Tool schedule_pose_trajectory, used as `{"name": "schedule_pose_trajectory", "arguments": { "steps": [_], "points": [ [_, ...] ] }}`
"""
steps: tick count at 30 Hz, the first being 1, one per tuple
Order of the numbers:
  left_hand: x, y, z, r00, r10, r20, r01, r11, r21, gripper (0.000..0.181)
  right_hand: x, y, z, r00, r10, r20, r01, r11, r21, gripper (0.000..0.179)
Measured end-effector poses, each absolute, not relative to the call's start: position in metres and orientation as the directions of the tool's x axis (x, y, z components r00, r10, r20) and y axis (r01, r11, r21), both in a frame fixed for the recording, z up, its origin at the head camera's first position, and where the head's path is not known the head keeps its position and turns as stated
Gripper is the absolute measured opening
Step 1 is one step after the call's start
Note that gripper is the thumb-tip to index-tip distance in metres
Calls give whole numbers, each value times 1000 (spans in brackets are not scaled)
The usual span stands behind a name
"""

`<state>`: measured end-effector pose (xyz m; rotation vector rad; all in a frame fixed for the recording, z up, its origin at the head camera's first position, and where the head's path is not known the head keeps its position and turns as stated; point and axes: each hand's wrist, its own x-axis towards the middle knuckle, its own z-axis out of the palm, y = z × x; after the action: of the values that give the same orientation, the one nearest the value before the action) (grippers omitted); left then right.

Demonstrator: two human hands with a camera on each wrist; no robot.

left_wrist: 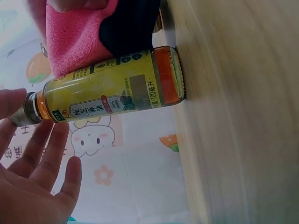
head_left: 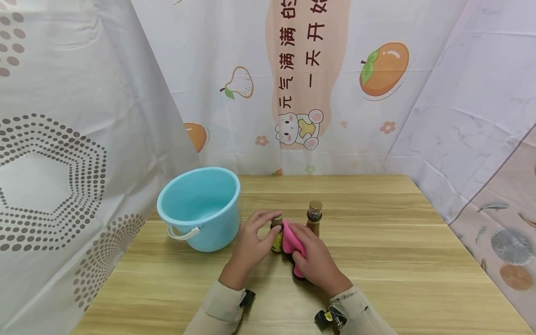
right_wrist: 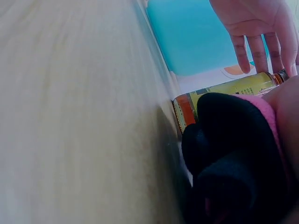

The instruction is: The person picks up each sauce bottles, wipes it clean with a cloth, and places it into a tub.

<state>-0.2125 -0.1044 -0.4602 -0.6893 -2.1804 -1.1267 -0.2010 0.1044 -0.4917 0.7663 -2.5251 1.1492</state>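
Observation:
A small glass bottle of sesame oil (left_wrist: 105, 91) with a yellow label stands upright on the table. My left hand (head_left: 251, 239) pinches it at the metal cap (left_wrist: 25, 112) between thumb and forefinger, the other fingers spread apart. From the right side, my right hand (head_left: 316, 260) grips a cloth (head_left: 291, 242), pink on one face and black on the other. The cloth lies against the bottle's label side, and its black folds (right_wrist: 233, 135) hang down near the tabletop. Just behind the right hand stands a second bottle (head_left: 314, 216) with a gold cap, its lower part hidden.
A light blue bucket (head_left: 217, 232) with a white handle (head_left: 183, 235) stands to the left of my left hand. The wood-grain table (head_left: 377, 232) runs back to a printed curtain (head_left: 234, 42), with more cloth hanging at both sides.

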Motion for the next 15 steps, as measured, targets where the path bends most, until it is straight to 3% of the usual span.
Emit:
{"name": "schedule_pose_trajectory", "arguments": {
  "steps": [15],
  "points": [
    [-213, -103, -461, -706, 158, 690, 652, 526, 546, 35, -201, 104, -491, -879, -355, 320, -476, 604, -639, 74]
  ]
}}
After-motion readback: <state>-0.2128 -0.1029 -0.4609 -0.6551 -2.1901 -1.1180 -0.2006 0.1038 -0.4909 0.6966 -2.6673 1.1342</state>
